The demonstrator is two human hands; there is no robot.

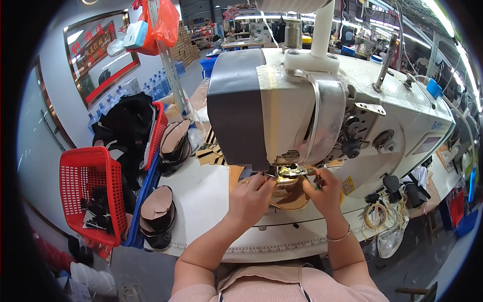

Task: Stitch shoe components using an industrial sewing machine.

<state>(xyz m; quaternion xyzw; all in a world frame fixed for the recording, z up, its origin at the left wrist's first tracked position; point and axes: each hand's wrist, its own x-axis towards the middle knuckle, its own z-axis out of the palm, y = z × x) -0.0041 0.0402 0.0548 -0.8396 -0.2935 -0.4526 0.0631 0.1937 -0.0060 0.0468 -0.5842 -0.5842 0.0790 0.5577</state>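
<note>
Beneath the head of the sewing machine (pixel 239 108), a curved tan piece (pixel 291 204) sits between the left hand (pixel 252 195) and right hand (pixel 324 193), held apart, each pinching one side; it looks light and pliable (perhaps slightly springy), best gripped by its outer edges.

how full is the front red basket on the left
Partly full: dark pieces lie low in the basket, while its upper walls show bare.

From here I see the bench (pixel 204 201) bearing a sewing machine (pixel 289 110) beyond my left grip (pixel 251 196), shoes (pixel 173 153) farther left.
</note>
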